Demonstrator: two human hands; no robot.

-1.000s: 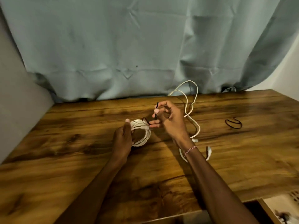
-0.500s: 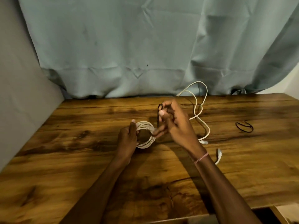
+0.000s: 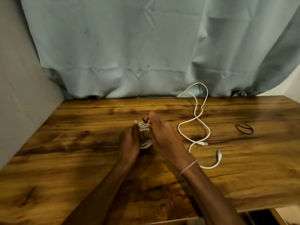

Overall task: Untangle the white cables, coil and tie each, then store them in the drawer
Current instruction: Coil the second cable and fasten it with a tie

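Note:
A coiled white cable stands on edge at the middle of the wooden table. My left hand grips the coil from its left side, thumb up over the top. My right hand covers the coil's right side and pinches a thin black band at the top of the coil. Part of the band shows dark against the coil's centre. A second white cable lies loose and uncoiled to the right, its two plug ends near the right wrist.
Another black band lies on the table at the right. A blue-grey curtain hangs behind the table and a grey panel stands at the left. An open drawer corner shows below the table's front edge at the right.
My right hand has come down and left onto the coil, bringing the black band from above it to its top. The left hand keeps its grip on the coil.

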